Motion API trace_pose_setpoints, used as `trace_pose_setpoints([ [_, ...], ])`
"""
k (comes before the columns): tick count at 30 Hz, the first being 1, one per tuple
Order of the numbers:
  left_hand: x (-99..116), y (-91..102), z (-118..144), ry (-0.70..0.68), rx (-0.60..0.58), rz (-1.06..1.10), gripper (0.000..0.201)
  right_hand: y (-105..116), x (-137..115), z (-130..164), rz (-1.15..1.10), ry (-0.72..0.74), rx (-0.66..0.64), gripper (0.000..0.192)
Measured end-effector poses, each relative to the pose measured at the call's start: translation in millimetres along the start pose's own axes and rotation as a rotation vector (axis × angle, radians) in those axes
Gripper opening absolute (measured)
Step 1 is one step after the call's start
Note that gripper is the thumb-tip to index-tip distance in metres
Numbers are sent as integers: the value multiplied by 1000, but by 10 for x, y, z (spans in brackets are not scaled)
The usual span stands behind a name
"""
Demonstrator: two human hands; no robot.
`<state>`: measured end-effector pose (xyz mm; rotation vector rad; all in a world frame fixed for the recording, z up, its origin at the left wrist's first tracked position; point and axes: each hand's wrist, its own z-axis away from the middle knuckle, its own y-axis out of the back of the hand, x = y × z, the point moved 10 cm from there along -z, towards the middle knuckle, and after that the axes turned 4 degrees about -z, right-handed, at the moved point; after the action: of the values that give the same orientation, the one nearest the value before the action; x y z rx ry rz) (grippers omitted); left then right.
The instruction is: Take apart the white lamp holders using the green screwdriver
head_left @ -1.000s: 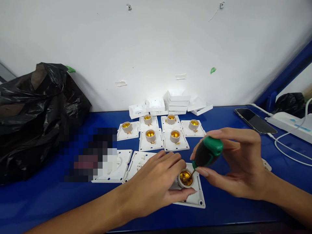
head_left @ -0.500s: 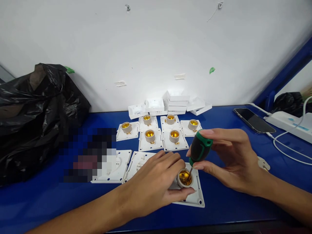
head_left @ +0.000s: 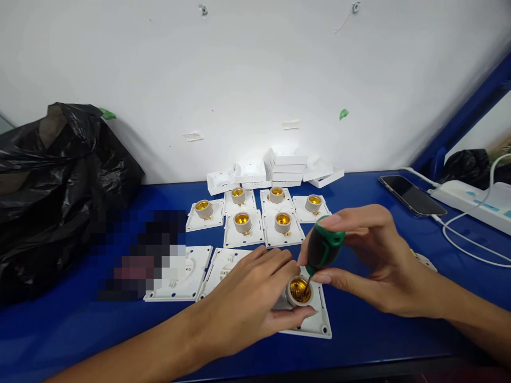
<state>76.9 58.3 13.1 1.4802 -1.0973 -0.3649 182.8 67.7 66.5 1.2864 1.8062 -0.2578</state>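
My right hand (head_left: 359, 260) is closed around a short screwdriver (head_left: 325, 246) with a green and black handle. The screwdriver leans a little, its shaft reaching down into a round lamp socket (head_left: 299, 291) with a brass-coloured inside. That socket sits on a square white plate (head_left: 319, 319) near the front of the table. My left hand (head_left: 255, 298) grips the socket from its left side, thumb in front and fingers behind, and covers part of the plate. Beside it, partly under my left forearm, lies another white plate (head_left: 217, 266) without a socket.
Several white plates bearing lamp sockets (head_left: 242, 222) stand in rows behind my hands. White square boxes (head_left: 287, 167) are stacked against the wall. On the right are a phone (head_left: 411, 194), cables and a power strip (head_left: 471, 205). A black plastic bag (head_left: 67, 197) fills the left.
The whole view has shifted slightly. My right hand and the screwdriver handle have turned a little, with the shaft still inside the socket. My left hand keeps its hold.
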Motion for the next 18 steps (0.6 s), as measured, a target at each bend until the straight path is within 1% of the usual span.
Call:
trace_pose_setpoints([
  [2,2,-12,-2,2,-17,-8,27,32,-39,1,7,59,44,80],
  [4,4,-10,-4,2,-21,-17,26,36,-127,4,56,144,66,87],
  [6,3,5,-5,6,-11,-14,27,-28,-187,2,87,182,15,90],
  [8,1,22,-6,10,4,-5,27,-93,-165,0,102,140,-50,89],
  [10,1,20,-8,6,6,-2,28,-94,-111,6,129,87,-57,89],
  [11,0,13,-10,2,3,-6,28,-69,-103,11,148,88,-33,90],
  [14,-4,-13,-14,-4,-14,-17,26,-3,-139,23,179,150,34,95],
  [18,-9,1,-12,6,-8,-4,24,-77,-146,3,216,151,-31,91],
])
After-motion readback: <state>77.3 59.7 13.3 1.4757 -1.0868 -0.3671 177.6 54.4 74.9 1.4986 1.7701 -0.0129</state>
